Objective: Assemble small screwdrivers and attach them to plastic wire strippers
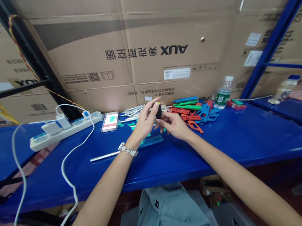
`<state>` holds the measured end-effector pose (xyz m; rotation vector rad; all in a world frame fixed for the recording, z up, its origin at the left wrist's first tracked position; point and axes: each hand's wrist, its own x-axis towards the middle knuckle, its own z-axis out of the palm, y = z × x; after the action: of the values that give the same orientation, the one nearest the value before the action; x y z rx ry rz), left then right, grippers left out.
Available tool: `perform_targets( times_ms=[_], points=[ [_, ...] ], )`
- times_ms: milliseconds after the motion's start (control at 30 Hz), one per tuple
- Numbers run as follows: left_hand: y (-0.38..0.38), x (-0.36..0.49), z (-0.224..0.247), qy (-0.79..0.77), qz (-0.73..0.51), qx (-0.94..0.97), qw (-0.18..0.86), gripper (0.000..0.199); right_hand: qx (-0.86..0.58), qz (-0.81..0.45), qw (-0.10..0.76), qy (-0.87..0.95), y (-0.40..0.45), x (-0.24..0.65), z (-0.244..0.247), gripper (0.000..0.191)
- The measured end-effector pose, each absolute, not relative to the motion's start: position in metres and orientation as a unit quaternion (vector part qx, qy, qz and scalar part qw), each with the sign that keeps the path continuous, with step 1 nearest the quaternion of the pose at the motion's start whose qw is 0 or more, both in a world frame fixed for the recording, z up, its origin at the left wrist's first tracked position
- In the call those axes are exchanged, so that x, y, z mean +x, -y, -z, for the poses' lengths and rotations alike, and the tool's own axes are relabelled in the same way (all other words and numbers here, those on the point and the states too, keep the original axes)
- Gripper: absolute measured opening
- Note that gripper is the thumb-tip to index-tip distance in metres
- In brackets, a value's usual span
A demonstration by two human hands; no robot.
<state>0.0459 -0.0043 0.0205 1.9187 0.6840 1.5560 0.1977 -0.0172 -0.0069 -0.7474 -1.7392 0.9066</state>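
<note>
Both forearms reach up from the lower edge, where they are cut off, over grey trousers, and converge above the blue bench. The left wrist, wearing a bracelet, is raised, its hand slanting up and to the right with the fingers stretched forward. The right hand comes in from the other side, lower, its fingers curled and drawn close together.

A small black piece sits between the two hands, above the bench. The left hand has it gripped at the thumb, the fingers nearly closed; the right fingertips meet its lower edge, but I cannot tell whether they pinch it or only touch it.

The hands cover much of the piece, so its full shape is unclear, as are the teal bits partly hidden beneath them. A silver rod lies left of these, its right end hidden behind the left wrist. Behind the hands, thin rods lie on the left; red handles and blue handles overlap on the right, too jumbled to separate. A white card is pixelated. Farther right stands a bottle, before a large carton.
</note>
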Motion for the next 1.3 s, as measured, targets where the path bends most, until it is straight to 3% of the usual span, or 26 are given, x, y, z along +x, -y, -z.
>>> perform_targets(
  times_ms=[100,300,500,667,767,933,1133,1300],
  points=[
    [0.005,0.046,-0.023,-0.253,-0.570,0.724,0.295,0.043,-0.313,-0.349,0.472,0.746,0.019,0.199,0.007,0.042],
    [0.005,0.051,-0.023,-0.290,-0.602,0.701,0.250,0.039,-0.349,-0.325,0.549,0.686,0.015,0.195,0.011,0.049],
    [0.005,0.047,-0.023,-0.254,-0.553,0.733,0.304,0.039,-0.321,-0.343,0.481,0.740,0.018,0.199,0.002,0.048],
    [0.000,0.051,-0.023,-0.277,-0.618,0.695,0.242,0.037,-0.357,-0.318,0.554,0.681,0.017,0.195,0.006,0.048],
    [0.000,0.049,-0.022,-0.275,-0.594,0.713,0.251,0.032,-0.358,-0.358,0.542,0.671,0.016,0.197,0.007,0.055],
    [-0.004,0.043,-0.020,-0.258,-0.569,0.730,0.278,0.026,-0.338,-0.366,0.488,0.717,0.021,0.201,0.004,0.047],
    [-0.001,0.045,-0.022,-0.247,-0.571,0.734,0.272,0.020,-0.332,-0.324,0.504,0.729,0.023,0.197,0.011,0.036],
    [0.000,0.047,-0.019,-0.244,-0.584,0.729,0.260,0.017,-0.350,-0.372,0.543,0.666,0.022,0.188,0.012,0.051]
  ],
)
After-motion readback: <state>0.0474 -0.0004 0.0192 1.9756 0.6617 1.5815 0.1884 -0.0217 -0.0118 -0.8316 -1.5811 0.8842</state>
